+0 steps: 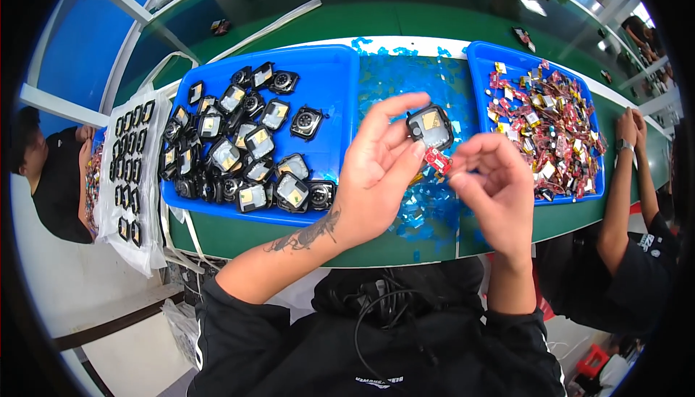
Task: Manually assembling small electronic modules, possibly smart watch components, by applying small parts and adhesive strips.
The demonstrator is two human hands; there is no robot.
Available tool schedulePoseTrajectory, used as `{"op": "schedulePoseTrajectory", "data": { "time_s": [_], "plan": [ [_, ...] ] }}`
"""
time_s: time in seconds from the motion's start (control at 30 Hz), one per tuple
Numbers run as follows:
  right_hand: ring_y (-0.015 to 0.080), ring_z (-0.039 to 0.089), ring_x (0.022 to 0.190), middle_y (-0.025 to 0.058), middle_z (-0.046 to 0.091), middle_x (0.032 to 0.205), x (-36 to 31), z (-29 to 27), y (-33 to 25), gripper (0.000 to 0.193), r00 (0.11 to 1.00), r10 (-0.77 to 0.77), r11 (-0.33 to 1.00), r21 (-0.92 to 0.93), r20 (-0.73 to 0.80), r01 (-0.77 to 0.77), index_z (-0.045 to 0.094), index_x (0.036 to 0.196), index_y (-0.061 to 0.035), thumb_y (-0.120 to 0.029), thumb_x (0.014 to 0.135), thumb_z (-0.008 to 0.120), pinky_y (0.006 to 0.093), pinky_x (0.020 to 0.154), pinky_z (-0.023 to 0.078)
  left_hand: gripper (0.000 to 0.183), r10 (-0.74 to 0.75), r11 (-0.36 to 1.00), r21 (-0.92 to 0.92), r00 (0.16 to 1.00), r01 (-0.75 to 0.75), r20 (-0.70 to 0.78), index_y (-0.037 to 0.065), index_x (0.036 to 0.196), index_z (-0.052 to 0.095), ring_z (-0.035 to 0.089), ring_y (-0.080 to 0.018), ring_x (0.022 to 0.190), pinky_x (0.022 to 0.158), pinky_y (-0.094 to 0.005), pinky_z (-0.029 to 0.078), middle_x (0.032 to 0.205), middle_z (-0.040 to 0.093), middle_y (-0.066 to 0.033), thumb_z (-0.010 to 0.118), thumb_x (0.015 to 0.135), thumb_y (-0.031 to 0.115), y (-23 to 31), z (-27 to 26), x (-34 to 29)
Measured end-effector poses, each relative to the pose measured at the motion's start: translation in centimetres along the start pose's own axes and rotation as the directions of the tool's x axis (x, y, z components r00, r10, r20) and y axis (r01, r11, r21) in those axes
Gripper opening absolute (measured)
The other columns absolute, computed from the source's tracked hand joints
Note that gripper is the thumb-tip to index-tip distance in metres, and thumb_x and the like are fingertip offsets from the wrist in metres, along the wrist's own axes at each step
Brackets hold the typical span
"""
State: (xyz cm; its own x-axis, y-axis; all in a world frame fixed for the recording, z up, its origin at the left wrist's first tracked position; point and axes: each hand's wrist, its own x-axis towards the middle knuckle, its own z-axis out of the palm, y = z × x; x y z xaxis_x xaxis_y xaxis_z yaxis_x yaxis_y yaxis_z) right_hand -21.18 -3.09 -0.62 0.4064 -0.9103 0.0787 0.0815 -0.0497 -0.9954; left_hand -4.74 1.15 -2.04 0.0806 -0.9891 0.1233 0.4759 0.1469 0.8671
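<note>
My left hand (380,169) grips a black smartwatch case (430,128) between thumb and fingers, its open side with a silvery and gold inside facing up. Just below the case is a small red circuit board (439,160), close to the left thumb. My right hand (492,187) pinches this board at its right edge; whether it still joins the case is too small to tell. Both hands are above the green table, between two blue trays. Blue film scraps (414,212) lie beneath them.
Left, a blue tray (340,107) holds many black watch cases; right, another blue tray (474,57) holds red boards and parts. Watch cases stand in rows on white sheeting (148,201) at far left. A conveyor (405,20) runs behind. People sit at both sides, one forearm (615,194) near the right tray.
</note>
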Motion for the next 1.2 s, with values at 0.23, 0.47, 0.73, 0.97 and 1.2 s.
{"op": "schedulePoseTrajectory", "data": {
  "time_s": [0.23,0.47,0.73,0.97,1.2],
  "plan": [
    [0.0103,0.063,0.088,0.0078,0.065,0.095,0.0,-0.7,-0.4,0.015,0.997,0.038,0.980,0.194,0.061,-0.049,0.060,0.102,0.0053,0.007,0.087,0.064,0.0226,0.078,0.054,0.035,0.223,0.588,0.709,0.920,-0.390,0.322,-0.002,0.121,0.062,0.062,-0.0274,0.109,0.092,-0.0338,0.050,0.126,0.058,-0.0210,0.056,0.087,-0.007,1.8,-0.8,0.0],
    [0.0096,0.063,0.086,0.0065,0.064,0.094,0.0,-1.3,-0.3,0.010,0.990,0.078,0.978,0.186,0.115,-0.099,0.060,0.099,0.0032,0.002,0.089,0.064,0.0233,0.074,0.055,0.033,0.329,0.367,0.746,0.828,-0.556,0.455,0.001,0.109,0.069,0.068,-0.0265,0.097,0.078,-0.0312,0.056,0.116,0.064,-0.0167,0.070,0.077,-0.007,1.7,-1.2,0.4],
    [0.0064,0.059,0.082,0.0029,0.060,0.090,0.5,-2.0,0.3,0.011,0.979,0.106,0.982,0.138,0.173,-0.130,0.057,0.098,0.0011,-0.002,0.090,0.064,0.0197,0.071,0.052,0.021,0.287,0.387,0.782,0.870,-0.488,0.401,0.002,0.098,0.070,0.069,-0.0265,0.089,0.072,-0.0318,0.057,0.105,0.067,-0.0152,0.070,0.078,-0.005,1.7,-1.0,0.1],
    [0.0051,0.058,0.082,0.0020,0.060,0.089,-0.3,-1.2,0.7,0.019,0.987,0.128,0.982,0.128,0.099,-0.140,0.057,0.101,0.0017,0.003,0.085,0.067,0.0171,0.069,0.049,0.023,0.067,0.515,0.821,0.966,-0.247,0.248,0.000,0.101,0.068,0.068,-0.0223,0.086,0.073,-0.0296,0.054,0.098,0.067,-0.0128,0.064,0.081,-0.009,1.2,-0.9,-0.2],
    [0.0044,0.059,0.078,0.0023,0.061,0.088,-0.4,0.1,1.1,0.022,0.990,-0.121,0.988,-0.109,-0.076,0.112,0.056,0.101,0.0008,0.006,0.084,0.069,0.0166,0.065,0.047,0.041,-0.155,0.931,0.353,0.975,0.090,0.160,-0.005,0.131,0.051,0.058,-0.0168,0.114,0.096,-0.0295,0.049,0.127,0.056,-0.0126,0.054,0.090,-0.010,0.7,-0.4,-0.4]
  ]
}}
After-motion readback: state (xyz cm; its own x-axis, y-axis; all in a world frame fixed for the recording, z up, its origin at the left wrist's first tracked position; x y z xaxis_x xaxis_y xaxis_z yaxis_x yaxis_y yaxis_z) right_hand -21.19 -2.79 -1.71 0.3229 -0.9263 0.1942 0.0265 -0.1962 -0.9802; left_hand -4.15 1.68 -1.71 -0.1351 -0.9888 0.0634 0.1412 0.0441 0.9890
